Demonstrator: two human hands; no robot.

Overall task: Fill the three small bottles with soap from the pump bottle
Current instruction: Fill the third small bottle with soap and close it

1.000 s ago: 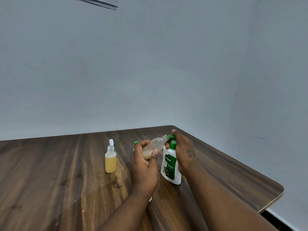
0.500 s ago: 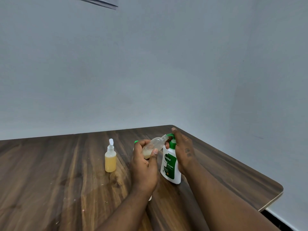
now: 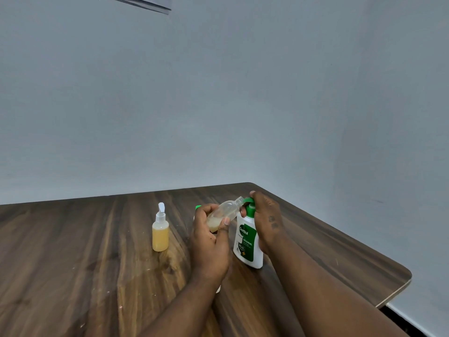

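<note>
My left hand [image 3: 211, 246] grips a small clear bottle [image 3: 224, 212], tilted with its open neck up against the green pump nozzle. A little pale soap lies in its lower end. The white and green pump bottle [image 3: 247, 242] stands upright on the table; my right hand [image 3: 266, 220] wraps round its back, a finger on top of the pump head. A second small bottle [image 3: 160, 233], full of yellow soap and capped with a white flip top, stands to the left. A green bit [image 3: 198, 207] shows behind my left hand; what it belongs to is hidden.
The dark wooden table [image 3: 73, 251] ends at a rounded corner at the right [image 3: 403, 280], with a grey wall behind. A small white object [image 3: 218, 289] peeks out under my left wrist.
Almost nothing has moved; the hands and both bottles keep their places, with the pump head perhaps slightly higher than before.
</note>
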